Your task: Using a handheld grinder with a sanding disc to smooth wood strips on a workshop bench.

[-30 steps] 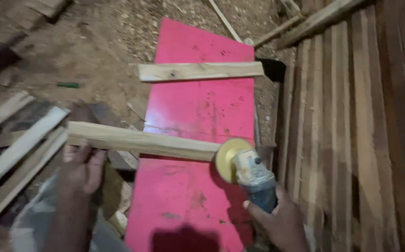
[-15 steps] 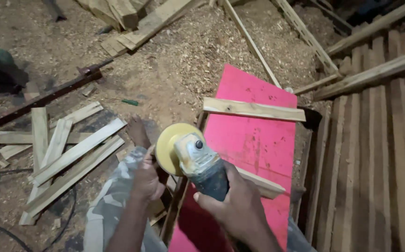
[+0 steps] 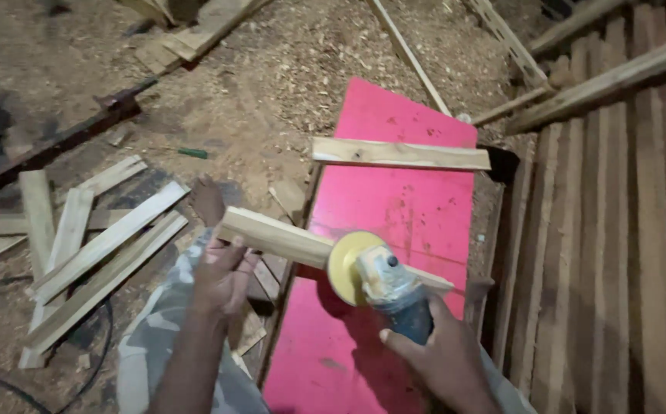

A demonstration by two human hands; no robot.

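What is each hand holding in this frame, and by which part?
The left hand grips the wooden slat near its left end. The right hand holds the angle grinder by its rear body, its yellow disc against the slat.

a rough woodworking shop: sawdust floor (image 3: pixel 287 84), scattered wood slats (image 3: pixel 103 245), stacked planks (image 3: pixel 616 230).

We see the sander (image 3: pixel 383 280) has dropped back from mid-air onto the wood strip (image 3: pixel 287 239). Our left hand (image 3: pixel 222 276) grips that strip's end again.
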